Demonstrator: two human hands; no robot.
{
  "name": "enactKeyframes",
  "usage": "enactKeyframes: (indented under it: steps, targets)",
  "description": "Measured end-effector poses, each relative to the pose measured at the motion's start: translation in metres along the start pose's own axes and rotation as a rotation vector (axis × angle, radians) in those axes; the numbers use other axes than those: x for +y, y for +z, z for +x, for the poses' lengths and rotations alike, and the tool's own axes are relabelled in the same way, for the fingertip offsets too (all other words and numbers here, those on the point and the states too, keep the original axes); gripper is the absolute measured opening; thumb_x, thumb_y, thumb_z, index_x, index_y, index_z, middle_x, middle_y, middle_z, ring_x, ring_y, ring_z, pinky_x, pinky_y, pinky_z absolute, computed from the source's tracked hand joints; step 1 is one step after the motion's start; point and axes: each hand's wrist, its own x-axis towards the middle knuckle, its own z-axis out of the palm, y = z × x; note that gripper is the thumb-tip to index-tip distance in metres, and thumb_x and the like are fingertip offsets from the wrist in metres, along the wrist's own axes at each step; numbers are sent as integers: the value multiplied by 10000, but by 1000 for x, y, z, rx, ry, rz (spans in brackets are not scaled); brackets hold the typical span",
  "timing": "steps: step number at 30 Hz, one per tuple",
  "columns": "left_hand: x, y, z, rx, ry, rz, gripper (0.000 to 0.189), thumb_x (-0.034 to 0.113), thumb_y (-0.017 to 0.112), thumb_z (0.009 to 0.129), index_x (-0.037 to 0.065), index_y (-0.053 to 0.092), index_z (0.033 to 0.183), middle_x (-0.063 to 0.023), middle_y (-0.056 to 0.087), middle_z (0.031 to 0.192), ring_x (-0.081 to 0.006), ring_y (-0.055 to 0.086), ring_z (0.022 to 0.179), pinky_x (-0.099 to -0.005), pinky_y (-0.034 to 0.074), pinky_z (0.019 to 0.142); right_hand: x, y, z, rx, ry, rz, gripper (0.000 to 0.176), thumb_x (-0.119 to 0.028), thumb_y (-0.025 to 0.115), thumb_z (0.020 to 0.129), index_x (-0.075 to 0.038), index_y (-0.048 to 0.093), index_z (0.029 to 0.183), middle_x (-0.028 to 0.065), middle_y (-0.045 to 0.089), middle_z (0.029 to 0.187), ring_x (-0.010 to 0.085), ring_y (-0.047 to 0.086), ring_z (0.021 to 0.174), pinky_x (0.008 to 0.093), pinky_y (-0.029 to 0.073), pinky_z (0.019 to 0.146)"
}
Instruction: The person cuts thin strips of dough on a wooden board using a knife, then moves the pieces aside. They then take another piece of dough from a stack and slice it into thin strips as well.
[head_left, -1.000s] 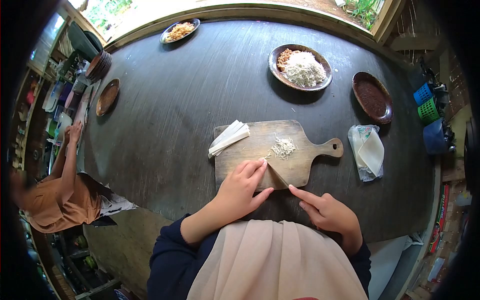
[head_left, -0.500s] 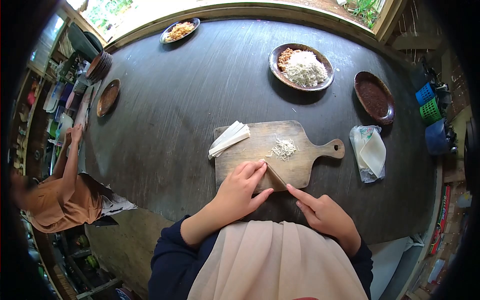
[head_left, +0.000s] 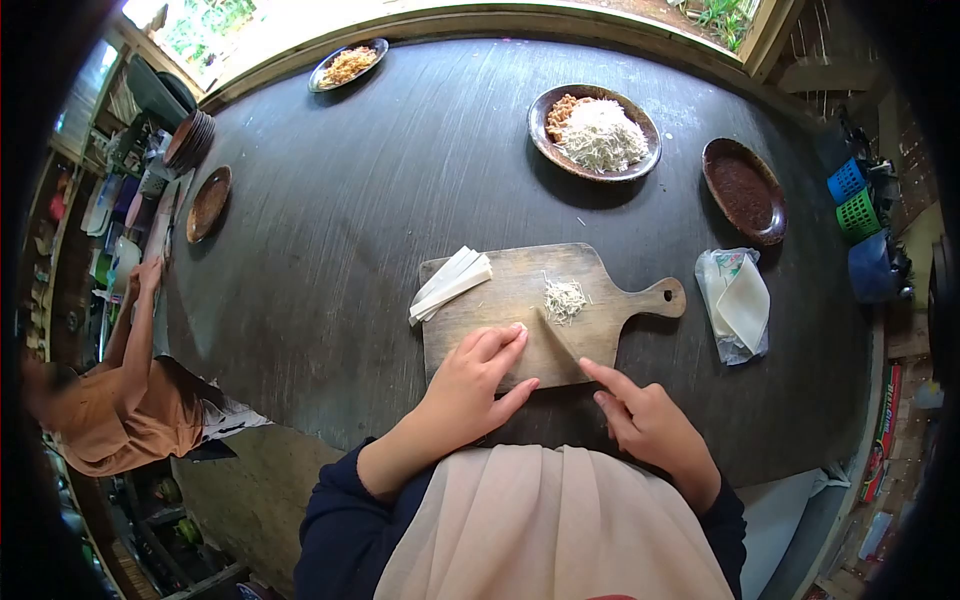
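Note:
My right hand (head_left: pixel 650 425) is closed around the handle of a knife (head_left: pixel 560 343), its forefinger stretched along the blade's spine. The blade slants over a wooden cutting board (head_left: pixel 460 340), just right of my left fingertips. My left hand (head_left: pixel 470 375) presses down on the board, fingers together and thumb apart; a sliver of a white strip shows at its fingertips, mostly hidden beneath them. Beyond the blade lies a small heap of white shreds (head_left: pixel 564 301). Several flat white strips (head_left: pixel 452 285) are stacked at the board's upper left corner.
Behind the board stands a plate (head_left: pixel 540 150) heaped with white shreds and brownish pieces. An oval brown dish (head_left: pixel 745 190) and a plastic packet with white sheets (head_left: pixel 742 305) are at right. Farther off sits another plate of food (head_left: pixel 348 67). A person (head_left: pixel 130 400) works at the left.
The knife and my right hand have shifted slightly right, opening a gap between blade and left fingertips. My left hand stays pressed on the board. The whole view has shifted slightly.

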Motion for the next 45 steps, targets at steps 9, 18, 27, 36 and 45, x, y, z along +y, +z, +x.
enactKeyframes:
  steps: [9,18,27,36,45]
  targets:
    - [-1,-4,1,-50,2,3,573,243,742,855,-63,576,1311,-169,550,1321,-336,537,1204,-416,432,1032,-14,-11,-3,-118,-118,-224,567,-36,665,883,-131,526,1424,151,659,737,334,624,573,408,478,528]
    - [-2,-5,3,-134,-15,40,591,230,794,798,-90,594,1252,-169,528,1333,-346,510,1194,-418,448,1010,1,-10,6,-195,-122,-179,591,-80,656,891,-152,502,1457,85,572,584,254,612,517,390,471,491]
    - [-2,-5,3,-155,-11,70,621,261,780,807,-76,581,1289,-157,524,1354,-322,505,1194,-402,456,989,5,-12,8,-240,-108,-102,600,-59,638,897,-125,474,1470,97,590,604,270,617,526,394,479,504]
    - [-1,-8,3,-190,-41,24,611,197,786,817,-86,563,1311,-170,520,1355,-346,504,1219,-424,436,1039,5,-12,9,-247,-113,-44,594,-51,636,903,-100,466,1469,116,623,650,280,632,550,394,487,519]
    - [-1,-7,2,-192,-40,20,595,197,779,831,-91,564,1305,-173,511,1364,-345,501,1224,-422,436,1039,3,-15,8,-296,-80,-62,616,-50,628,898,-109,451,1484,119,631,670,285,640,572,396,494,531]
